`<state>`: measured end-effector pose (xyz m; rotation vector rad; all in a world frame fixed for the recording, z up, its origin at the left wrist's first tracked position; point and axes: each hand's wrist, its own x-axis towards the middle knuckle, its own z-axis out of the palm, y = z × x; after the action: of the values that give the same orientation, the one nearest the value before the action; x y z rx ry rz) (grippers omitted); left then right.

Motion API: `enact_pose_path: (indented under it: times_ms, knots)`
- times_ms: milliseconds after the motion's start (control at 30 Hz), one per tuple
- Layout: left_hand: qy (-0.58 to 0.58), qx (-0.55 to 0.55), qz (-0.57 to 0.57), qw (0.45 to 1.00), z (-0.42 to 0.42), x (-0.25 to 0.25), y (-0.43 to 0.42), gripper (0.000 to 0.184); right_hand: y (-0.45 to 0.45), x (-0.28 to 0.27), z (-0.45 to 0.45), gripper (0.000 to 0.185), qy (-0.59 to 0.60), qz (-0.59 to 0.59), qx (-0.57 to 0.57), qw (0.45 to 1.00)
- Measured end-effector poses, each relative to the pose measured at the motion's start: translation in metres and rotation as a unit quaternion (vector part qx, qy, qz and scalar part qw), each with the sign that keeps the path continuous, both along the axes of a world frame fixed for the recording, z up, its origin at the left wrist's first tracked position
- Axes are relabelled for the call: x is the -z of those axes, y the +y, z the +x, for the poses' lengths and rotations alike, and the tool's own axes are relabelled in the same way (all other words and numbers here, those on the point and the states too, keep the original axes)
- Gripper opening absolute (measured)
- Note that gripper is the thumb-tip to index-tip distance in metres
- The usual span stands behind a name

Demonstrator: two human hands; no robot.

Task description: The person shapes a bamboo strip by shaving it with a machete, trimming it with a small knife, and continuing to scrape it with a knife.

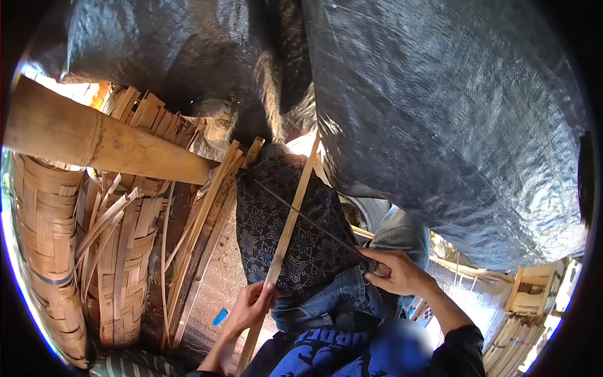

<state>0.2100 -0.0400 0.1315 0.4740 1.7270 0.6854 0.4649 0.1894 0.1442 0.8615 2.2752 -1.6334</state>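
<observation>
My left hand (251, 306) is closed around a long, flat bamboo strip (283, 242). The strip slants up and away from me, its near end passing below the hand. In my right hand (397, 271) is the handle of what looks like a long, thin, dark knife (328, 230). Its narrow blade points up to the left and crosses the strip; whether the two touch I cannot tell. Beneath both lies a dark patterned cloth (320, 251), spread over my lap and jeans (364, 286).
Woven bamboo baskets or rolls (47, 232) stand at the left under a thick bamboo pole (107, 141). Upright bamboo slats (204, 232) lean beside my lap. A dark tarpaulin (446, 113) hangs ahead. Bundled strips (515, 342) lie at the lower right, a blue scrap (220, 316) on the floor.
</observation>
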Motion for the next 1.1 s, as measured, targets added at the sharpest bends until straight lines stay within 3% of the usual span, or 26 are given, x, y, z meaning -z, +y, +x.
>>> enact_pose_path:
  times_ms: [33, 100, 167, 267, 367, 533, 567, 633, 667, 767, 900, 967, 1100]
  knots:
    - [0.008, 0.035, -0.02, 0.999, -0.005, -0.003, -0.004, 0.046, 0.004, 0.0, -0.011, 0.063, 0.001, 0.003, -0.005, 1.0]
    - [0.079, 0.125, -0.047, 0.988, -0.017, -0.014, -0.011, 0.045, 0.01, -0.001, -0.027, 0.06, 0.102, 0.138, 0.033, 0.985]
    - [0.15, 0.163, -0.084, 0.971, -0.035, -0.018, -0.022, 0.042, 0.022, -0.002, -0.036, 0.059, 0.088, 0.171, 0.034, 0.981]
    - [0.291, 0.16, -0.062, 0.941, -0.05, -0.052, -0.007, 0.034, 0.041, -0.01, -0.042, 0.059, 0.055, 0.276, 0.127, 0.951]
    - [0.391, 0.141, -0.063, 0.908, -0.06, -0.065, 0.005, 0.026, 0.061, -0.006, -0.028, 0.058, 0.079, 0.292, 0.165, 0.939]
    - [0.508, 0.185, 0.06, 0.839, -0.048, -0.067, 0.018, 0.016, 0.09, -0.014, -0.004, 0.053, 0.048, 0.294, 0.208, 0.931]
    - [0.505, 0.191, 0.061, 0.839, -0.048, -0.07, 0.02, 0.016, 0.093, -0.014, 0.0, 0.053, 0.044, 0.292, 0.214, 0.931]
    - [0.469, 0.18, -0.051, 0.863, -0.048, -0.078, 0.025, 0.012, 0.1, -0.015, 0.006, 0.052, 0.04, 0.338, 0.211, 0.916]
    - [0.501, 0.175, -0.012, 0.848, -0.045, -0.081, 0.029, 0.013, 0.105, -0.017, 0.006, 0.052, 0.04, 0.31, 0.222, 0.924]
    - [0.514, 0.211, -0.021, 0.831, -0.046, -0.097, 0.035, 0.015, 0.121, -0.014, 0.012, 0.051, 0.036, 0.279, 0.241, 0.929]
    - [0.55, 0.223, -0.034, 0.805, -0.044, -0.114, 0.048, 0.011, 0.134, -0.011, 0.017, 0.051, 0.041, 0.328, 0.227, 0.916]
    - [0.559, 0.232, -0.035, 0.796, -0.042, -0.124, 0.056, 0.009, 0.135, -0.016, 0.017, 0.052, 0.025, 0.283, 0.253, 0.925]
    - [0.549, 0.265, -0.088, 0.788, -0.037, -0.153, 0.073, 0.014, 0.144, -0.003, 0.031, 0.054, 0.022, 0.267, 0.265, 0.926]
